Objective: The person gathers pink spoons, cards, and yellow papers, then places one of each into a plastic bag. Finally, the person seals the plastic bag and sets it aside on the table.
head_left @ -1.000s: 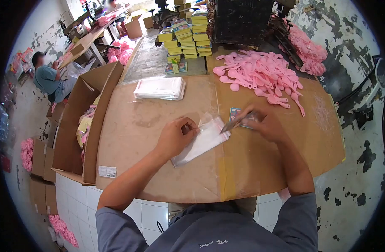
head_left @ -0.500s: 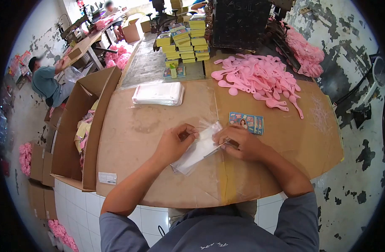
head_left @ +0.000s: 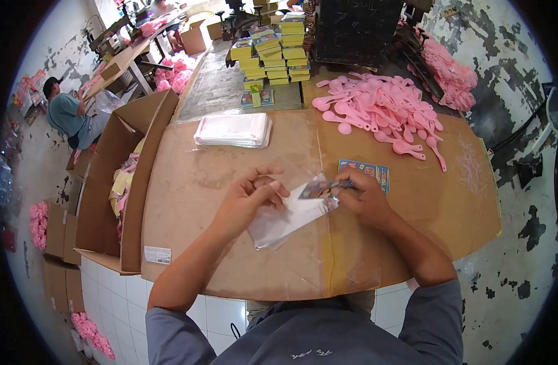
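Pinching a small, colourful printed card (head_left: 314, 190) between its fingers, the right hand (head_left: 367, 201) angles it over the white-looking clear plastic bags (head_left: 282, 226) lying aslant on the brown cardboard sheet (head_left: 230, 274). The left hand (head_left: 239, 207) hovers by the bags' other end, fingers loosely curled; whether they grip any thin film cannot be told. With the card up off the sheet and above the bags, the right hand appears occupied with it alone. Just beyond the right hand, overlapping blue-and-red printed cards (head_left: 381, 174) lie flat. Farther off sit a neat pile of clear, flat plastic sleeves (head_left: 230, 129) and, to the right, a loose heap of pink plastic spoons (head_left: 382, 109). A long, open brown carton (head_left: 145, 176) stands along the left side. Behind rise yellow-edged stacks of printed cards (head_left: 270, 56) beside a large black box (head_left: 355, 30); in the left background, a person in a teal shirt (head_left: 67, 114) sits near another table.
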### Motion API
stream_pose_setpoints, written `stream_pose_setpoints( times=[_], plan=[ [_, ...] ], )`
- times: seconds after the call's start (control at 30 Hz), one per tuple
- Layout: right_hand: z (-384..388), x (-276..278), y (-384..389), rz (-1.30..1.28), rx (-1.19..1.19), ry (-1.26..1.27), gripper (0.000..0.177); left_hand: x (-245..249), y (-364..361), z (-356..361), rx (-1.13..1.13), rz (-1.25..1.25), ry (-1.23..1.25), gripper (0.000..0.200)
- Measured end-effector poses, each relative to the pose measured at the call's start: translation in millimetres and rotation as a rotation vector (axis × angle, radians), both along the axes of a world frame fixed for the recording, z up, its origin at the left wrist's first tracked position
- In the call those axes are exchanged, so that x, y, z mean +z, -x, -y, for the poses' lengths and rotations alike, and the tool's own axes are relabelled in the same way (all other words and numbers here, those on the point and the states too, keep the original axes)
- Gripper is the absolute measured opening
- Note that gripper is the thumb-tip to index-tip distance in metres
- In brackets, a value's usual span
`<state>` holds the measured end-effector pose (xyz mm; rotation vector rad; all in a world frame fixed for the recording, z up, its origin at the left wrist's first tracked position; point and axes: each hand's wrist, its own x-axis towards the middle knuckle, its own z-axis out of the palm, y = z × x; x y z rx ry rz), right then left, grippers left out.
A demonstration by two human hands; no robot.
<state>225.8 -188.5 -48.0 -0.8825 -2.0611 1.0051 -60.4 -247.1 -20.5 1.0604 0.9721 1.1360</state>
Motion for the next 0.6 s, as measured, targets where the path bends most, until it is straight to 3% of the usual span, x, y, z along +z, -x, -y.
stream_pose_setpoints(
  times=[0.13, 0.33, 0.43, 0.53, 0.6],
  plan=[
    [2, 4, 4, -0.300, -0.086, 0.415, 0.019, -6, -12, 4, -0.045, -0.024, 0.049, 0.037],
    [6, 12, 9, -0.456, -0.088, 0.339, 0.023, -23, -17, 4, 0.003, -0.157, -0.073, 0.041],
    [1, 0, 4, -0.320, 0.004, 0.249, 0.029, -14, -25, 9, 0.051, -0.141, -0.093, 0.042],
    [3, 11, 0, 0.010, 0.086, -0.047, 0.035, -17, -23, 9, 0.035, -0.220, -0.089, 0.045],
    [11, 16, 6, 0.053, 0.080, -0.060, 0.034, -17, -24, 13, -0.028, -0.343, -0.135, 0.047]
  ],
)
